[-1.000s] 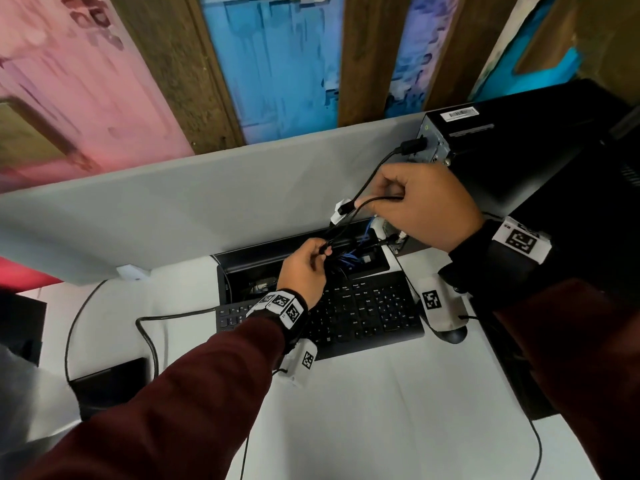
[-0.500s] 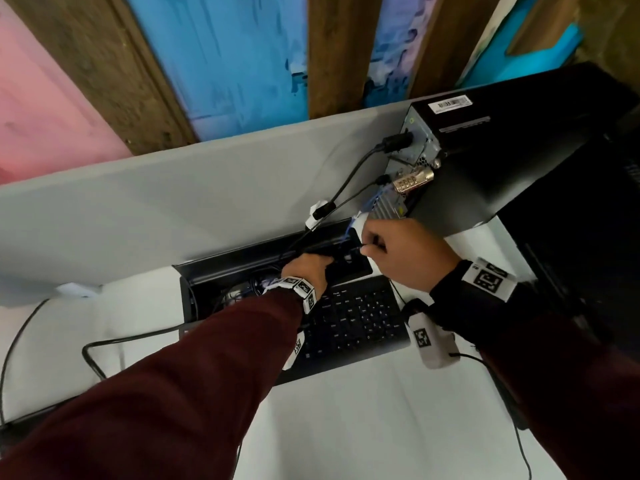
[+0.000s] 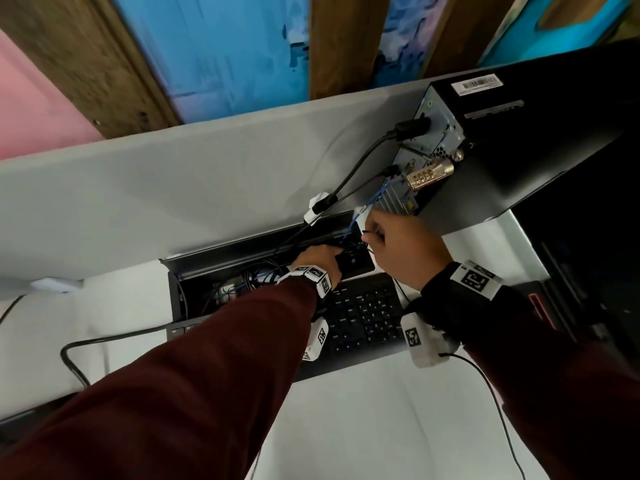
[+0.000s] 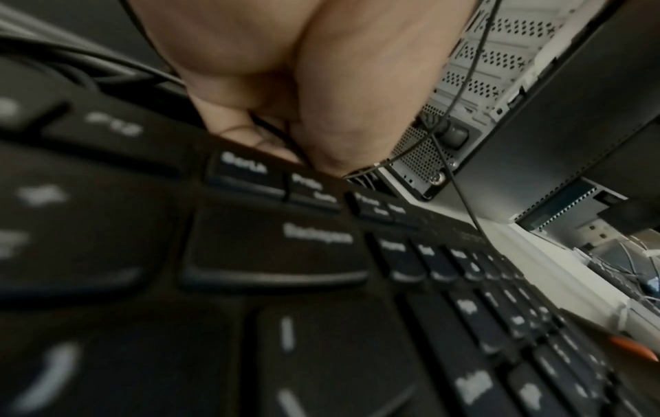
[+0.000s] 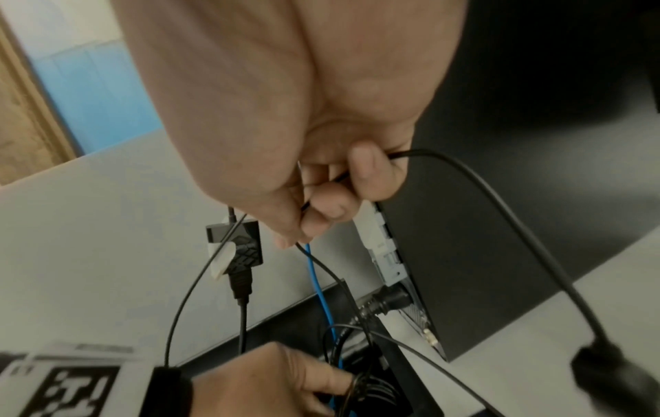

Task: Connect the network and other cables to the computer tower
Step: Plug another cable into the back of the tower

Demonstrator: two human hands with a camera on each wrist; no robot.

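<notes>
Right hand [image 5: 321, 180] is pinching a thin, limp black cable [image 5: 323, 262] beside the computer tower [image 3: 519, 143]; left hand [image 3: 320, 258] is gripping bundled cables; best taken hold of at the stiff plug.

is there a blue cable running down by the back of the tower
Yes, in the right wrist view a blue cable runs down beside the rear of the tower into the black cable tray.

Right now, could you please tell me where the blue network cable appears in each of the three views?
Head: the blue network cable is right of centre, running down-left from the rear of the computer tower, just above the right hand.
Left wrist: not in it.
Right wrist: at the centre, dropping from under the right hand's fingers.
Shared landmark: the computer tower's black side.
</notes>
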